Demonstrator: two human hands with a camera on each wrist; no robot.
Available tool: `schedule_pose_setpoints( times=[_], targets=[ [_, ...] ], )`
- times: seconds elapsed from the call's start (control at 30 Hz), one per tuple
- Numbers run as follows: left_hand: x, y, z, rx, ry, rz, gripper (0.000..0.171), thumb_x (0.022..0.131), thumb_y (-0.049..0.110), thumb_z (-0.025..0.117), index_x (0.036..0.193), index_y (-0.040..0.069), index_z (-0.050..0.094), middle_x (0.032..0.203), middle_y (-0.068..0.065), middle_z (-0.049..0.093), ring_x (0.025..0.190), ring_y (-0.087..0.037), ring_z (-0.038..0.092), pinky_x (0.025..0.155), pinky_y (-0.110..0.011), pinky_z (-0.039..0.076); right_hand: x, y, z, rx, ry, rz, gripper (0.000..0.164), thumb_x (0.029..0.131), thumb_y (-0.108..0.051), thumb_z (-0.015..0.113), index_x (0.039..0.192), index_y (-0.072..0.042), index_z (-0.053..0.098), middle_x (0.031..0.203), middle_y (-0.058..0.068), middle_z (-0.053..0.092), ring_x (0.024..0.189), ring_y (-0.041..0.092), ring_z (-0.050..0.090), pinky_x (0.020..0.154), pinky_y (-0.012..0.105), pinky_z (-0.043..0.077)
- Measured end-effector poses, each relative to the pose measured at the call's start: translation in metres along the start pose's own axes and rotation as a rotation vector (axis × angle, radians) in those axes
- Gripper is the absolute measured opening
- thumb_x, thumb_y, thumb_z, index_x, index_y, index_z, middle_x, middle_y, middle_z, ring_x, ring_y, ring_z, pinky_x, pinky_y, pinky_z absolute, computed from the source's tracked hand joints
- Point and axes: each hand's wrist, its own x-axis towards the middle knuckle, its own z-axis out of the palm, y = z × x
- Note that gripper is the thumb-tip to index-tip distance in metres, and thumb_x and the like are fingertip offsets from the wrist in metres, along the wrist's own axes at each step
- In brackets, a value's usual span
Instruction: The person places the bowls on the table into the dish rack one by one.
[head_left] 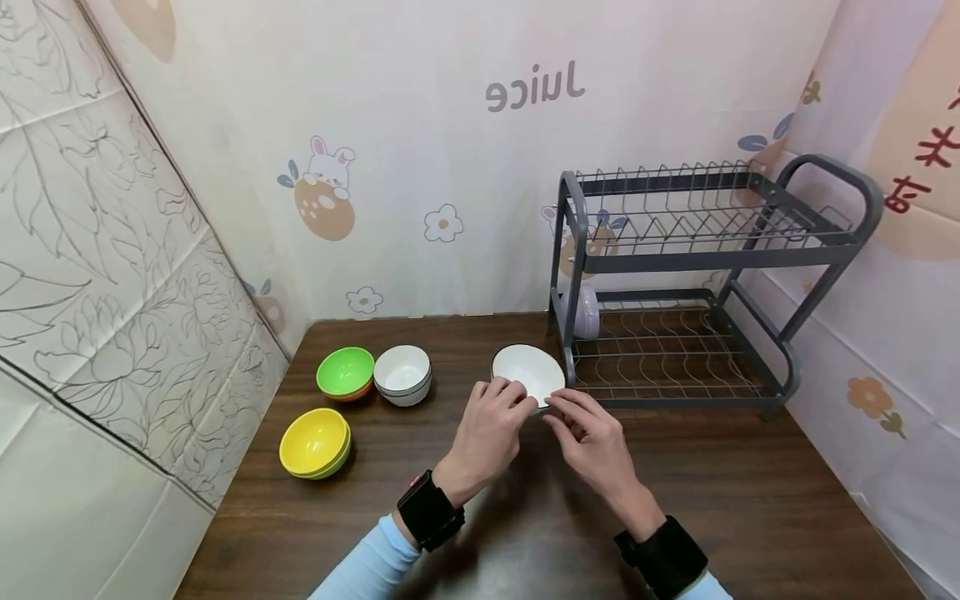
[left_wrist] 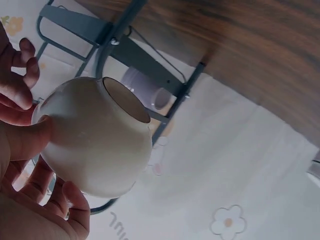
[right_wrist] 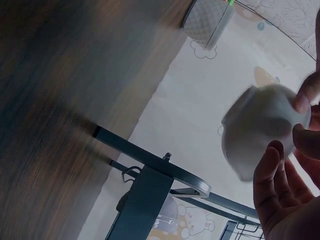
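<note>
Both hands hold a white bowl (head_left: 527,372) above the table, just left of the dish rack. My left hand (head_left: 491,427) grips its near left rim; in the left wrist view the thumb lies on the bowl's smooth pale outside (left_wrist: 95,135), fingers curled around it. My right hand (head_left: 592,442) pinches the near right rim between thumb and fingers. From the right wrist the bowl (right_wrist: 260,130) looks blurred, with fingertips on its outside. A lavender bowl (head_left: 587,312) stands on edge at the left end of the rack's lower tier.
A dark two-tier dish rack (head_left: 720,258) stands at the back right of the wooden table (head_left: 480,533). At the left are stacked white bowls (head_left: 403,373), a green bowl (head_left: 345,372) on an orange one, and a yellow bowl (head_left: 313,442) nested in a yellow-green one. Printed cloth (head_left: 420,167) hangs behind.
</note>
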Motion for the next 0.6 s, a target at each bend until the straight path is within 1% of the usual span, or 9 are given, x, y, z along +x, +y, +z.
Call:
schedule_pose_setpoints(
  times=[0.07,0.17,0.3,0.37,0.43,0.53,0.6],
  targets=[
    [0.005,0.003,0.001,0.01,0.002,0.02,0.019,0.091,0.0,0.072,0.1,0.017,0.075,0.098,0.001,0.061,0.096,-0.02,0.055,0.079,-0.036,0.043,-0.001,-0.001,-0.001,-0.024,-0.009,-0.003,0.033,0.085,0.01,0.081,0.115,-0.003,0.078,0.117,0.009,0.071,0.072,0.008,0.057,0.063,0.014,0.044],
    [0.011,0.007,0.002,0.019,0.004,0.044,0.022,0.09,0.001,0.073,0.103,0.019,0.076,0.098,0.002,0.06,0.097,-0.019,0.054,0.08,-0.036,0.043,-0.003,0.0,-0.003,-0.054,-0.005,-0.014,0.031,0.087,0.012,0.078,0.116,0.0,0.078,0.113,0.009,0.071,0.073,0.01,0.056,0.064,0.015,0.044],
    [0.016,0.01,0.003,0.007,0.004,0.06,0.021,0.091,0.003,0.073,0.104,0.02,0.076,0.099,0.003,0.059,0.098,-0.019,0.054,0.081,-0.035,0.043,-0.004,0.002,-0.006,-0.1,0.016,-0.038,0.03,0.088,0.012,0.076,0.116,0.002,0.078,0.109,0.009,0.072,0.076,0.013,0.06,0.067,0.016,0.044],
    [0.019,0.012,0.003,0.007,0.007,0.065,0.02,0.092,0.003,0.072,0.103,0.02,0.076,0.099,0.003,0.059,0.098,-0.019,0.054,0.081,-0.035,0.043,-0.005,0.003,-0.008,-0.123,0.026,-0.046,0.03,0.088,0.012,0.076,0.116,0.002,0.078,0.109,0.009,0.072,0.08,0.015,0.064,0.071,0.016,0.046],
    [0.022,0.013,0.004,0.003,0.01,0.072,0.02,0.093,0.004,0.071,0.103,0.02,0.076,0.1,0.003,0.06,0.099,-0.019,0.054,0.082,-0.035,0.043,-0.004,0.003,-0.01,-0.133,0.049,-0.065,0.031,0.087,0.013,0.077,0.116,0.002,0.078,0.109,0.009,0.072,0.084,0.018,0.067,0.074,0.016,0.048],
    [0.028,0.015,0.004,-0.015,0.022,0.086,0.019,0.094,0.003,0.069,0.104,0.019,0.075,0.102,0.002,0.062,0.1,-0.019,0.055,0.083,-0.035,0.043,-0.004,0.005,-0.013,-0.156,0.104,-0.111,0.034,0.084,0.015,0.078,0.115,0.002,0.078,0.109,0.01,0.072,0.087,0.021,0.07,0.078,0.017,0.051],
    [0.032,0.017,0.005,-0.024,0.037,0.1,0.018,0.094,0.003,0.069,0.104,0.018,0.075,0.103,0.002,0.063,0.102,-0.019,0.056,0.084,-0.035,0.044,-0.003,0.006,-0.015,-0.16,0.146,-0.144,0.037,0.081,0.017,0.078,0.115,0.002,0.078,0.109,0.011,0.072,0.086,0.022,0.071,0.078,0.018,0.052]
  ],
)
